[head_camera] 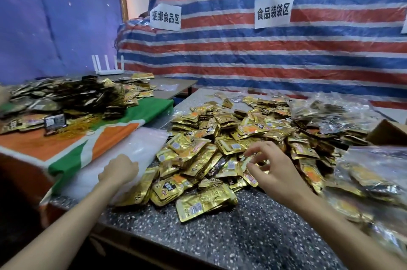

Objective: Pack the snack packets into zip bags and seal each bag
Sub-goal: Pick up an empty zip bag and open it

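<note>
A big heap of gold snack packets [220, 137] covers the middle of the speckled table [220, 236]. My right hand [273, 168] hovers over the near side of the heap, fingers spread and bent, fingertips touching packets without a clear grip. A stack of clear empty zip bags [132, 153] lies to the left of the heap. My left hand [119, 169] lies on that stack with its fingers curled down onto the top bag; whether it pinches the plastic cannot be seen. Filled zip bags [370, 181] lie at the right.
A second table at the left carries an orange, green and white cloth [88, 144], dark and gold packets [66, 96] and rubber bands. A white router [108, 67] stands behind. A cardboard box [389, 131] sits at the right edge. Striped tarpaulin with paper signs closes off the back.
</note>
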A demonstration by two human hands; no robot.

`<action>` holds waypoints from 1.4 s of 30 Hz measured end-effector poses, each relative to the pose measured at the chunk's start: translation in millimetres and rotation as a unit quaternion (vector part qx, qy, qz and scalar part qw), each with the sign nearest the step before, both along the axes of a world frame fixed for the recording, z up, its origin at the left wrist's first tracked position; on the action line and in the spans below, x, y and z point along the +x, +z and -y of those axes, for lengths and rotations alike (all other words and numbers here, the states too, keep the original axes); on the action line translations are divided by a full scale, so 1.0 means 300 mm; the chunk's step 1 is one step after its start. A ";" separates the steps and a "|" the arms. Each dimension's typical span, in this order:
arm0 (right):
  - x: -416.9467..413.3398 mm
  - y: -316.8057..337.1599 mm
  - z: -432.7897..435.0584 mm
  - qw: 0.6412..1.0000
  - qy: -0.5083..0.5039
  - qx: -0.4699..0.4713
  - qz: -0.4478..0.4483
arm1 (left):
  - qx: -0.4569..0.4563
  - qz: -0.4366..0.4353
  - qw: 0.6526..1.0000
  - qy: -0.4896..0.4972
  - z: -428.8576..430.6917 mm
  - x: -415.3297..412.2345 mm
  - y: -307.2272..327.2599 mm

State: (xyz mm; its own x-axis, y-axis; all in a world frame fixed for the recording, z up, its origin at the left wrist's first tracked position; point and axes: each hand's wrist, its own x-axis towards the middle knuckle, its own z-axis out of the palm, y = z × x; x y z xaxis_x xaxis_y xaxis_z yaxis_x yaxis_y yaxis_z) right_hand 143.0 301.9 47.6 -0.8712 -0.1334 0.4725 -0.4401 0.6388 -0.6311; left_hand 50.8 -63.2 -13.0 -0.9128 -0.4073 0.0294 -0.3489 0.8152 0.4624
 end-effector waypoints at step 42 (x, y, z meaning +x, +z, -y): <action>0.017 0.127 0.044 0.767 0.060 -0.521 0.370 | -0.034 -0.494 0.757 -0.426 -0.361 0.257 0.227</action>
State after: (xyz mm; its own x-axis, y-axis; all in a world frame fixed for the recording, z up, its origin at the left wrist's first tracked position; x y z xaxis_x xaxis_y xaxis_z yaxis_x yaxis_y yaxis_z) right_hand 148.0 288.7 85.6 -0.9631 -0.1191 -0.2414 0.2691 -0.3987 -0.8767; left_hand 127.9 45.1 55.3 -0.3631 0.3503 0.8634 0.8058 0.5834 0.1022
